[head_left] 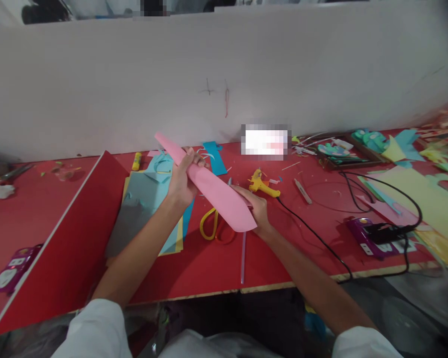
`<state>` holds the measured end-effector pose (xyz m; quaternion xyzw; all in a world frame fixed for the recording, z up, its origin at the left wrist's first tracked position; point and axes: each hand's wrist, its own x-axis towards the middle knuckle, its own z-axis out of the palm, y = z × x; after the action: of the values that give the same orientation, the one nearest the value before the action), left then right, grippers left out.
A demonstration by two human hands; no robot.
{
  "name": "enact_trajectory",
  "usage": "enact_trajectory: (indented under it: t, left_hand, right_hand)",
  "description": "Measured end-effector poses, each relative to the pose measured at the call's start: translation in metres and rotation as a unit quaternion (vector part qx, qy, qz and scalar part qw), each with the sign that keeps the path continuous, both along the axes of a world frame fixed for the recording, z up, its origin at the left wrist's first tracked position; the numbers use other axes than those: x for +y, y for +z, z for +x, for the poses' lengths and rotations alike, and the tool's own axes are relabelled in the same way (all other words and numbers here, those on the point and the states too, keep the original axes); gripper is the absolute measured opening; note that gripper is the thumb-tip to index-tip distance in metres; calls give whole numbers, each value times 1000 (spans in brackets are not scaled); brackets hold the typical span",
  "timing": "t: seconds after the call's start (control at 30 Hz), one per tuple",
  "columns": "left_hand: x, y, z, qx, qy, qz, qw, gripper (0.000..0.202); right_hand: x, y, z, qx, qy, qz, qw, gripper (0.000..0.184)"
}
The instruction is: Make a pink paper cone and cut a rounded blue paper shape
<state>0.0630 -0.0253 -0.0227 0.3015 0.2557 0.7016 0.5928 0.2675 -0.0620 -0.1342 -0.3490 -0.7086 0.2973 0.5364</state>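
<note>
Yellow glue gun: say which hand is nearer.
Right: the right hand is just on the near side of the glue gun; the left hand is farther off to its left, gripping the pink sheet.

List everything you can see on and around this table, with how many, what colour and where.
Pink sheet: 1, pink, raised above the table
Scissors: 1, yellow and orange handles, below the sheet
Clear stick: 1, translucent, near edge
Glue gun: 1, yellow, right of the sheet
Cutter: 1, pale, right of the glue gun
Yellow tube: 1, yellow, back left
Power boxes: 2, purple, far left and right
Frame: 1, brown, back right
Papers: several, mixed colours, both sides
Divider: 1, red, left
Table: red, underneath
Left hand: 1, bare, gripping the sheet
Right hand: 1, bare, at the sheet's edge, fingers partly hidden
</note>
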Motion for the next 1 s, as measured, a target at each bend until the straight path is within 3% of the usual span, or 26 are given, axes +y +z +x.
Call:
enact_trajectory:
  t: [0.17,0.33,0.43,0.53,0.63,0.83,1.0]
  left_hand:
    - [1,-6,2,-22,-34,26,999,34]
    - [2,-9,2,11,-14,33,999,29]
    - [-1,-11,7,44,-10,25,999,43]
    - [-7,-15,16,85,-45,-5,995,59]
    - [-13,-18,24,110,-64,-46,991,58]
    - [-1,-13,7,97,10,-29,995,39]
    - [11,-9,-15,122,54,-59,989,41]
  right_hand:
    - [-3,4,2,6,6,21,1000,46]
    - [-5,9,3,25,33,49,998,43]
    - [-4,6,1,70,22,35,997,42]
    - [-1,-3,-1,90,-9,10,996,43]
    - [2,-8,-1,54,-21,2,998,48]
    - [4,0,-7,-46,80,-1,996,68]
    - [8,3,-10,11,130,-84,988,56]
